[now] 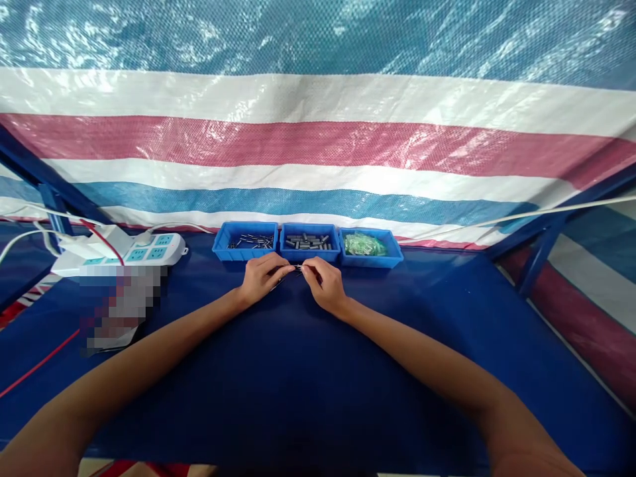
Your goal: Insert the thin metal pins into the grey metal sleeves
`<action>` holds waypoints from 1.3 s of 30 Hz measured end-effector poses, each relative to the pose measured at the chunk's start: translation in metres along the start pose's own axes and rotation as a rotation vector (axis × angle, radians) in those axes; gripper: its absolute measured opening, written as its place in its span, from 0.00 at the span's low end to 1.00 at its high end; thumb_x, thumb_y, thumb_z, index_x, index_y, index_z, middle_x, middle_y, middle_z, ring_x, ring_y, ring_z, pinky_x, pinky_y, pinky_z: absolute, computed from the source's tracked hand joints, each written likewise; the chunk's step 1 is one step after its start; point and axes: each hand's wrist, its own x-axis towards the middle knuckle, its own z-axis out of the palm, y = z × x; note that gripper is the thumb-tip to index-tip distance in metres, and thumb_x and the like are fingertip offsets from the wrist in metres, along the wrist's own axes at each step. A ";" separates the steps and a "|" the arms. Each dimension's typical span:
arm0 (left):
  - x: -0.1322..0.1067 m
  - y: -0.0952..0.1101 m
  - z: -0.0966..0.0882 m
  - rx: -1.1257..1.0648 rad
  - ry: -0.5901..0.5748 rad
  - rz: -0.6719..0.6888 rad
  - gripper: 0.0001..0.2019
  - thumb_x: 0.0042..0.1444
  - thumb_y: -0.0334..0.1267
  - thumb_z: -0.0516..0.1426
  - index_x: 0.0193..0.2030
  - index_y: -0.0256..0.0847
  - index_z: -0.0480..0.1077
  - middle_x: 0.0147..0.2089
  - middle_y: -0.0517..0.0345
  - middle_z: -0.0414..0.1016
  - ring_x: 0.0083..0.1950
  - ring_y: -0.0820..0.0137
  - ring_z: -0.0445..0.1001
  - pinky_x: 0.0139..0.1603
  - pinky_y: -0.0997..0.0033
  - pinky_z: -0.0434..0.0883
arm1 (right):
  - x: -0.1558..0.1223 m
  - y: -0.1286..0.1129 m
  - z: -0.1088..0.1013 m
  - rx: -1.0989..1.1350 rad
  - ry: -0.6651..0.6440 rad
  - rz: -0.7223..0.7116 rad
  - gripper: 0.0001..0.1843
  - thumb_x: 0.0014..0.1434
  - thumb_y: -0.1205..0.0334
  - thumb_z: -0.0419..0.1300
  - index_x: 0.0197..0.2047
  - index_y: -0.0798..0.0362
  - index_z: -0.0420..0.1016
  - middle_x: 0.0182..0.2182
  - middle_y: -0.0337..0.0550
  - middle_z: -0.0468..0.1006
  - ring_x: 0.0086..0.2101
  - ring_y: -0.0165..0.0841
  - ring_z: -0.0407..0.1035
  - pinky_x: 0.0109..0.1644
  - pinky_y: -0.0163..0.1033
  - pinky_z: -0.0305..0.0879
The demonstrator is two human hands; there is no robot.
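Striped woven plastic sheeting in blue, white and red (318, 142) hangs beyond the hands, behind a dark blue, smooth worktop (278, 391). Between the two hands' fingertips is a small, thin metallic piece (299, 267), held just above or on the worktop; whether it is one part or two is too small to tell. Left hand (265, 278) and right hand (324, 281) both pinch at it, thumbs against fingers, nearly meeting. Just beyond them, three blue rectangular plastic bins stand in a row: ahead of the left hand, one with thin dark pins (256, 242); beyond the gap between the hands, one with short grey cylinders (308, 242); ahead and right of the right hand, one with translucent green pieces (365, 245). Well left of the left hand lie a white power strip with teal sockets (161, 250), a pixelated item (124, 305) and a thin red cable (42, 361).
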 end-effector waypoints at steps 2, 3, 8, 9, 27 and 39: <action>0.001 0.001 0.000 -0.017 -0.004 0.005 0.09 0.59 0.39 0.56 0.32 0.36 0.73 0.30 0.55 0.76 0.31 0.74 0.73 0.34 0.76 0.69 | 0.000 0.001 0.000 -0.008 -0.004 -0.002 0.10 0.65 0.61 0.49 0.36 0.54 0.69 0.29 0.42 0.72 0.27 0.29 0.65 0.33 0.34 0.61; 0.001 0.001 -0.001 -0.019 0.001 0.003 0.09 0.59 0.38 0.56 0.33 0.36 0.73 0.30 0.55 0.76 0.31 0.74 0.74 0.35 0.76 0.70 | 0.001 0.001 0.001 -0.019 -0.015 -0.003 0.11 0.65 0.61 0.49 0.36 0.54 0.69 0.28 0.42 0.72 0.27 0.29 0.65 0.33 0.34 0.61; -0.002 0.003 -0.002 -0.019 0.026 0.015 0.07 0.60 0.36 0.55 0.39 0.37 0.73 0.37 0.53 0.78 0.39 0.71 0.76 0.41 0.75 0.71 | 0.001 0.006 0.004 -0.061 -0.117 -0.031 0.14 0.65 0.60 0.49 0.31 0.54 0.71 0.26 0.42 0.73 0.29 0.30 0.67 0.36 0.35 0.61; -0.003 0.003 -0.002 -0.029 0.019 0.010 0.07 0.60 0.36 0.54 0.40 0.37 0.72 0.40 0.53 0.78 0.40 0.71 0.76 0.41 0.75 0.71 | 0.001 0.006 0.005 -0.068 -0.139 -0.036 0.15 0.65 0.60 0.49 0.30 0.54 0.71 0.26 0.42 0.73 0.29 0.31 0.68 0.36 0.35 0.61; -0.008 -0.008 0.004 0.055 -0.052 0.018 0.13 0.65 0.41 0.46 0.49 0.38 0.66 0.31 0.58 0.75 0.25 0.77 0.71 0.28 0.80 0.66 | 0.000 0.004 0.004 -0.038 -0.142 -0.067 0.12 0.65 0.61 0.50 0.47 0.53 0.70 0.31 0.43 0.73 0.30 0.31 0.67 0.36 0.36 0.65; -0.001 -0.003 0.001 0.065 -0.012 0.010 0.09 0.60 0.40 0.54 0.34 0.37 0.71 0.28 0.59 0.75 0.26 0.77 0.71 0.29 0.79 0.65 | 0.001 0.002 0.000 0.010 -0.026 -0.017 0.11 0.66 0.62 0.48 0.36 0.54 0.70 0.30 0.43 0.73 0.31 0.31 0.68 0.38 0.36 0.63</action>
